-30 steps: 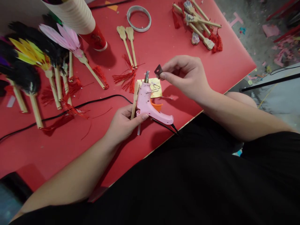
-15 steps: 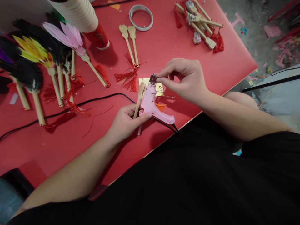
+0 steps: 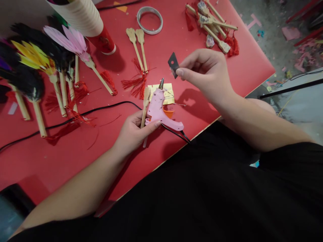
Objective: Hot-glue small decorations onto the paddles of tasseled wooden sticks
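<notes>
My left hand [image 3: 135,129] is closed around the body of a pink glue gun [image 3: 160,111] and also holds a small wooden stick [image 3: 145,107] beside it. The gun's metal nozzle points away from me, over a yellow pad [image 3: 169,97], and its orange trigger faces right. My right hand [image 3: 205,72] pinches a small dark blade-like plate [image 3: 173,63] with a hole in it, raised above and to the right of the nozzle and apart from it.
Feather-topped sticks [image 3: 83,55] and a stack of paper cups [image 3: 87,16] stand at the left. Two tasselled sticks [image 3: 141,47], a tape roll [image 3: 150,21] and a pile of sticks [image 3: 214,25] lie farther back. A black cord [image 3: 101,106] crosses the red table [image 3: 63,158].
My right hand has moved up and away from the nozzle with the dark plate, which now shows its flat face. My left hand and the glue gun have barely shifted.
</notes>
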The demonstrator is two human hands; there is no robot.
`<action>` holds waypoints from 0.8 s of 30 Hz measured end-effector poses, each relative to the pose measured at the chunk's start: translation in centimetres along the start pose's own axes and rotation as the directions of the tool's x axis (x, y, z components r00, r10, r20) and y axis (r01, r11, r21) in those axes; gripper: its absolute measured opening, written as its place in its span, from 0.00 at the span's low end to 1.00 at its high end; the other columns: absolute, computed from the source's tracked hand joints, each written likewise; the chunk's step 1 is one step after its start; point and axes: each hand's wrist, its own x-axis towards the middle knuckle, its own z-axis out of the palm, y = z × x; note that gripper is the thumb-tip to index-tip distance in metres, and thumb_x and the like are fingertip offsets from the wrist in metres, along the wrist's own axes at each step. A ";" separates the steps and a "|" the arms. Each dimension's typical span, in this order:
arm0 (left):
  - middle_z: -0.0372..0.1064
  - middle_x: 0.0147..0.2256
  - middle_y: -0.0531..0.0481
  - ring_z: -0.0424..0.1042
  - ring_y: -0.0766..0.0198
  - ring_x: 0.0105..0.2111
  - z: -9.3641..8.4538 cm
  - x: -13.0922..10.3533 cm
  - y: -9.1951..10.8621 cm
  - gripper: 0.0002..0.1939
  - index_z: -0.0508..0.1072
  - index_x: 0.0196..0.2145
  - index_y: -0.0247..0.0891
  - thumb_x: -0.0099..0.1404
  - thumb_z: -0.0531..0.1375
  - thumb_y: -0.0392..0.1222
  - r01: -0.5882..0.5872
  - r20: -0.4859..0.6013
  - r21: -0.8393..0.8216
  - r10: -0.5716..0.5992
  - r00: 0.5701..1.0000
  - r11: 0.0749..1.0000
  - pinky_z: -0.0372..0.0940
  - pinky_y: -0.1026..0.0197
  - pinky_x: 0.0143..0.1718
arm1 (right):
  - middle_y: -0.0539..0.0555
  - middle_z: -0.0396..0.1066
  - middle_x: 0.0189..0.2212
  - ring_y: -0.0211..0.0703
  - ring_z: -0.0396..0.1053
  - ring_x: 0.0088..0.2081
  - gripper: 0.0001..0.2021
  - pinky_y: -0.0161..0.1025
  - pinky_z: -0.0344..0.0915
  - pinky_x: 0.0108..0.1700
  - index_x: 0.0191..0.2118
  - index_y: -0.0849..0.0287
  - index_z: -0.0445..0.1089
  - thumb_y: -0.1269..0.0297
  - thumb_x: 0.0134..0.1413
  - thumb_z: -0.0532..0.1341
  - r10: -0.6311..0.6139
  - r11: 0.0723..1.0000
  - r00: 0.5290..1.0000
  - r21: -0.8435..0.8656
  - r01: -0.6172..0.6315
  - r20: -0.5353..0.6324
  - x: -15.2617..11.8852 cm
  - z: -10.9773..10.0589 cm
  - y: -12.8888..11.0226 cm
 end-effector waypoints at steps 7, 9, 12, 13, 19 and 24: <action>0.80 0.33 0.51 0.70 0.63 0.31 0.9 -0.5 0.7 0.25 0.86 0.38 0.40 0.57 0.88 0.58 0.000 -0.004 0.003 0.000 1.000 1.000 0.68 0.60 0.36 | 0.52 0.84 0.34 0.46 0.81 0.39 0.16 0.46 0.82 0.47 0.35 0.50 0.83 0.57 0.58 0.89 0.115 0.993 0.992 -0.011 -0.114 0.051 -0.3 0.6 -0.1; 0.80 0.33 0.51 0.71 0.62 0.32 1.1 -0.6 1.0 0.26 0.86 0.38 0.40 0.55 0.89 0.58 -0.003 -0.010 0.006 0.003 1.000 1.000 0.68 0.60 0.36 | 0.53 0.85 0.36 0.48 0.81 0.40 0.16 0.46 0.81 0.45 0.36 0.50 0.83 0.57 0.60 0.89 0.154 0.986 0.985 -0.080 -0.148 0.078 -0.3 0.5 -0.1; 0.80 0.33 0.51 0.71 0.61 0.32 1.2 -0.6 1.0 0.25 0.84 0.36 0.41 0.56 0.88 0.57 -0.024 -0.005 0.042 0.024 1.000 0.999 0.69 0.59 0.37 | 0.55 0.85 0.36 0.50 0.80 0.40 0.14 0.48 0.82 0.45 0.38 0.49 0.84 0.58 0.61 0.88 0.151 0.976 0.981 -0.173 -0.129 0.120 -0.5 0.6 -0.5; 0.79 0.32 0.52 0.71 0.61 0.32 1.2 -0.7 1.0 0.24 0.83 0.36 0.41 0.58 0.88 0.57 -0.030 0.001 0.052 0.030 1.000 0.998 0.69 0.59 0.36 | 0.55 0.85 0.35 0.51 0.79 0.40 0.13 0.49 0.82 0.45 0.37 0.49 0.84 0.58 0.62 0.88 0.139 0.972 0.982 -0.209 -0.110 0.129 -0.6 0.6 -0.7; 0.77 0.31 0.53 0.68 0.63 0.30 1.0 -0.8 0.7 0.20 0.83 0.35 0.41 0.62 0.85 0.54 -0.041 -0.006 0.094 0.042 0.999 0.995 0.65 0.60 0.33 | 0.53 0.83 0.34 0.53 0.80 0.42 0.12 0.49 0.82 0.50 0.33 0.49 0.84 0.69 0.62 0.83 0.102 0.891 0.982 -0.453 -0.019 0.159 0.0 0.8 -2.0; 0.77 0.32 0.52 0.68 0.64 0.31 0.9 -0.8 0.9 0.22 0.84 0.36 0.40 0.60 0.86 0.55 -0.023 -0.003 0.088 0.024 1.000 0.996 0.64 0.60 0.33 | 0.49 0.85 0.33 0.44 0.76 0.36 0.15 0.46 0.76 0.47 0.31 0.51 0.84 0.81 0.62 0.76 0.024 0.841 0.992 -0.538 0.048 0.127 1.7 -0.7 -1.7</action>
